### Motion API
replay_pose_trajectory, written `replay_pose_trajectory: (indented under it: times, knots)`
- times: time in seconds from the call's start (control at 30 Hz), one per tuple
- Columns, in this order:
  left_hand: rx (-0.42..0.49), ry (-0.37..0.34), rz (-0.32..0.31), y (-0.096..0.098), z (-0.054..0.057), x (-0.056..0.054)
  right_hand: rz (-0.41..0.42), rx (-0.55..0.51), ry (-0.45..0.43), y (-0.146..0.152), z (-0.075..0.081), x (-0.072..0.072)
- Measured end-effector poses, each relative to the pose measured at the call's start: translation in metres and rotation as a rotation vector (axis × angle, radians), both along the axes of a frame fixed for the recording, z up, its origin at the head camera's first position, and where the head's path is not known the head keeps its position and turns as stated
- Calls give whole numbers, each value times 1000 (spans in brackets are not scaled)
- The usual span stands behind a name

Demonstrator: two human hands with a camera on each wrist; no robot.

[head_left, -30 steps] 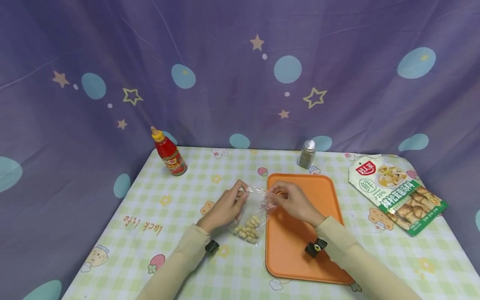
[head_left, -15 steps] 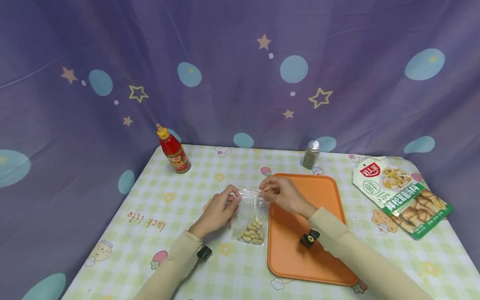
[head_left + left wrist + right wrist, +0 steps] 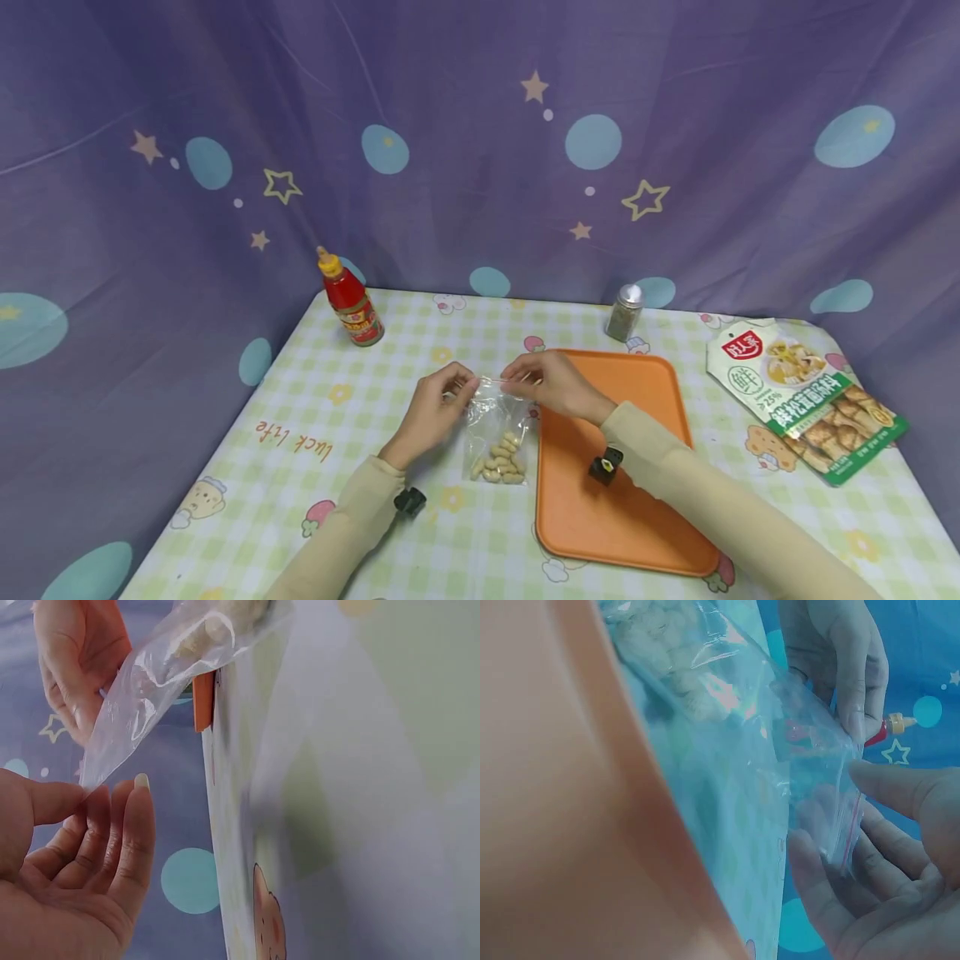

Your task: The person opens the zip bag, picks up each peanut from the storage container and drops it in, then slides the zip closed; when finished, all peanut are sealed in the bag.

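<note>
A clear zip bag with several peanuts in its bottom hangs between both hands, left of the orange tray. My left hand pinches the bag's top left corner between thumb and fingertips. At the top right, along the red zip line, my right hand pinches the edge. In the left wrist view the left thumb and index finger grip the plastic bag at its corner, with the other fingers loosely bent. The right wrist view has the right thumb and fingers around the red-striped seal.
An orange tray lies under the right forearm. A red sauce bottle stands at the back left, a spice shaker at the back right. A mushroom seasoning pouch lies on the right of the checked tablecloth.
The bag has gone from bunched and tilted to hanging flatter, its top edge straighter. My right hand has moved left along the top edge, closer to my left hand.
</note>
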State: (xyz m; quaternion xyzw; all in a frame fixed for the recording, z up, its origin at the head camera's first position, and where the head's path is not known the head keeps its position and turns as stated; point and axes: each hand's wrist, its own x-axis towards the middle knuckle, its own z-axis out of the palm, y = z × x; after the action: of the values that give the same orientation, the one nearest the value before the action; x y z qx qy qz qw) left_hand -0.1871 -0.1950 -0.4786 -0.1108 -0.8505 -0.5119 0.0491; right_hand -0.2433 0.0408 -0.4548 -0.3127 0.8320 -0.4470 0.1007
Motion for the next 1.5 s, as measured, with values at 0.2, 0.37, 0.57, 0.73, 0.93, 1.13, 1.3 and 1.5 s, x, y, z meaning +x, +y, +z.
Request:
replay_pose_trajectory:
  times: [0.2,0.37,0.57,0.73,0.93,1.13,1.3,1.5]
  knots:
    - [34,-15,4,2,-3,2,39,19,-53,-13,-4,-3]
    - [4,8,7,5,-2,2,43,17,-127,-18,-4,-4]
    - [-44,24,47,10,0,2,26,-34,-288,-20,-4,-4]
    - [-62,38,77,12,3,3,15,-69,-381,-21,-4,-4]
    - [-87,60,106,12,5,3,4,-81,-394,-24,-1,-2]
    - [-80,69,133,10,5,4,-14,-49,-296,-27,-2,0]
    - [-63,46,158,9,5,4,-33,-41,-243,-28,-7,-1]
    - [-42,33,211,7,3,4,-59,-19,-214,-27,-11,-2]
